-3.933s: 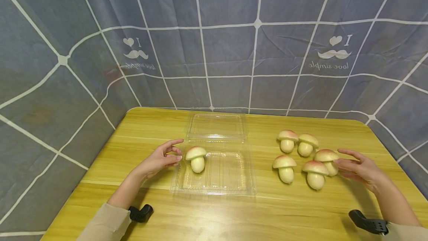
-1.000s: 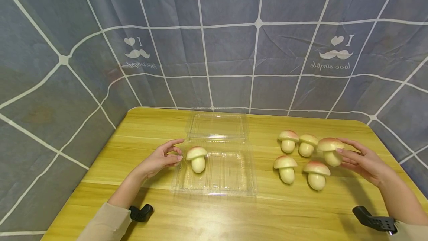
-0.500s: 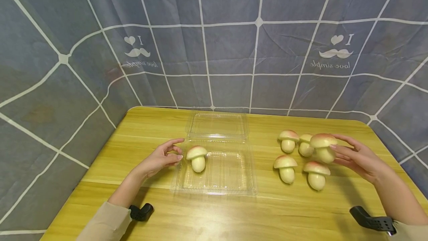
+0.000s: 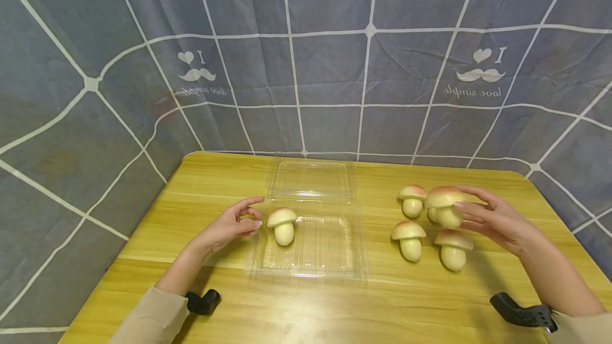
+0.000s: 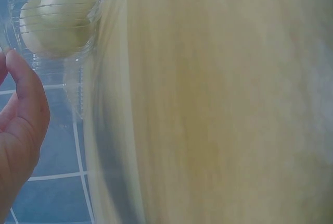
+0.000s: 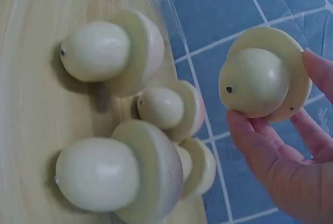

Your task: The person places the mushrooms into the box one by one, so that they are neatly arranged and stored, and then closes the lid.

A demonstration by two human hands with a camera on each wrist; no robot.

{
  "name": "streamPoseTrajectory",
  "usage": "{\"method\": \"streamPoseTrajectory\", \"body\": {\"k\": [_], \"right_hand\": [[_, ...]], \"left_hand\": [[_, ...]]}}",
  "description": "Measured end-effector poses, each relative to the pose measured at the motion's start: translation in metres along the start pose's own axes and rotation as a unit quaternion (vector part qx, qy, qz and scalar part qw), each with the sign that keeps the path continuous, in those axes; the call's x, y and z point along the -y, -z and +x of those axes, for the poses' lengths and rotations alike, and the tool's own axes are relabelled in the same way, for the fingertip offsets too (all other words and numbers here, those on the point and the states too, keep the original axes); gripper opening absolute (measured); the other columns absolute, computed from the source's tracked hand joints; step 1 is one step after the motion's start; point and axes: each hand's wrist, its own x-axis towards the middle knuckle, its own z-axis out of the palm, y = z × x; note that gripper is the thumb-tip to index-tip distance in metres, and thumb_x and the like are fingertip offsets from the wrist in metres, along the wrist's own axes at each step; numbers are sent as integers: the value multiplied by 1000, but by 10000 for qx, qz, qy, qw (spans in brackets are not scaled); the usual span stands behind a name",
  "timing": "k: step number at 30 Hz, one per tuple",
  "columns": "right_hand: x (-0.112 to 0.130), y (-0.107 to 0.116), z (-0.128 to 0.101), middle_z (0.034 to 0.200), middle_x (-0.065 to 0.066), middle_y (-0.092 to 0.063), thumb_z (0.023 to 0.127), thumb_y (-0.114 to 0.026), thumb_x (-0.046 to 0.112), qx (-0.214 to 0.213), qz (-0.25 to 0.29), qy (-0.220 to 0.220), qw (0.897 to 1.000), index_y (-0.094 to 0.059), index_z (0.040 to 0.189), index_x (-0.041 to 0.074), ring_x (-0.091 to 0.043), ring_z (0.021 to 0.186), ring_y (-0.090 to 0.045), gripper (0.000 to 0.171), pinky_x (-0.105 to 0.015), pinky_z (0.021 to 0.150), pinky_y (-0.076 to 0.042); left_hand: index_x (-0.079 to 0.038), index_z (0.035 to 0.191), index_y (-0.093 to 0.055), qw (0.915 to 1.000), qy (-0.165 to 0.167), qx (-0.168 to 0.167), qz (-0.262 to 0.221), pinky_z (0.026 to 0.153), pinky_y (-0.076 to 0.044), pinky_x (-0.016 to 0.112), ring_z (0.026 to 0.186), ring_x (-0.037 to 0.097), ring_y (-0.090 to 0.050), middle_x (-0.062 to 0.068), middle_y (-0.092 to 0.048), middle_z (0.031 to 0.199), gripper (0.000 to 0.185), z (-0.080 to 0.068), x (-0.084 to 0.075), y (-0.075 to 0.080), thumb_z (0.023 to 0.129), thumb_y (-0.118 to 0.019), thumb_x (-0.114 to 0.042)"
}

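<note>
Right hand (image 4: 497, 222) around mushroom (image 4: 444, 205)

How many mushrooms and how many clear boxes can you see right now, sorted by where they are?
Mushrooms in the clear box: 1
Mushroom held in the right hand: 1
Mushrooms on the table: 4
Clear boxes: 1
Total: 7

The mushroom (image 4: 444, 204) in my right hand (image 4: 497, 222) looks smooth and matt, like soft foam or plastic. The open box (image 4: 311, 259) is clear, glossy, ribbed plastic. The table (image 4: 334, 307) is wood-grained with a slight sheen. The backdrop (image 4: 306, 68) is matt cloth.
</note>
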Motion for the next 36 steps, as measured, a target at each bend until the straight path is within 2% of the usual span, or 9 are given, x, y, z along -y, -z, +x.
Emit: {"method": "streamPoseTrajectory", "body": {"k": [6,11,17,19,22,25,28,32,36], "right_hand": [[1,-11,7,112,5,-59,97,-42,-2,198,-29,89,9998,-55,120,28,-14,97,-62,40,-29,79,-52],[4,-22,11,113,7,-56,96,-45,2,99,-244,-21,9997,-54,120,29,-13,97,-61,37,-30,79,-52],[7,-37,18,108,2,-57,95,-50,8,-34,-641,-312,9975,-50,117,32,-16,95,-61,32,-33,80,-51],[8,-41,20,110,1,-56,96,-51,13,-55,-861,-486,9951,-48,119,34,-21,99,-60,32,-38,85,-48],[10,-46,23,117,-3,-52,96,-52,19,-52,-1105,-723,9912,-43,124,35,-36,110,-53,34,-51,92,-41],[11,-52,25,127,-15,-46,95,-52,23,-58,-1149,-870,9895,-41,128,35,-50,119,-41,37,-62,96,-31],[12,-58,28,125,-12,-48,95,-54,21,-51,-1180,-769,9900,-43,127,34,-43,116,-47,36,-53,96,-37],[12,-63,32,113,2,-55,94,-54,14,34,-1087,-459,9930,-48,121,31,-17,101,-58,32,-31,85,-48],[11,-68,35,110,4,-57,94,-54,11,81,-921,-373,9950,-48,122,26,-12,98,-59,33,-28,83,-49]], "left_hand": [[-1,145,-25,10000,-14,12,-12,67,-49,22,77,11,-53,11,-44,105,64,0,0,0,90,-58,-3],[-1,145,-25,10000,-29,17,-18,67,-48,22,77,10,-53,10,-44,105,64,0,0,0,90,-58,-2],[-1,145,-24,10000,-19,-5,-26,68,-49,22,78,10,-54,11,-44,105,65,0,0,0,90,-58,-2],[-1,145,-24,10000,-22,-4,-40,68,-49,22,78,10,-54,11,-45,105,65,0,1,0,89,-58,-2],[-1,145,-24,10000,-27,3,-47,69,-50,22,79,11,-54,11,-45,105,65,0,1,0,90,-58,-2],[-2,145,-25,10000,-28,5,-42,69,-50,23,80,11,-54,10,-45,105,64,0,1,0,90,-58,-2],[-2,145,-25,10000,-29,3,-41,69,-50,23,80,11,-54,10,-45,105,64,0,1,0,90,-58,-2],[-1,145,-25,10000,-37,-14,-49,68,-49,22,78,10,-54,10,-45,105,65,-1,0,-1,90,-58,-2],[-1,145,-25,10000,-34,-17,-55,68,-49,22,77,10,-54,10,-45,105,65,-1,-1,-1,90,-58,-2]]}}
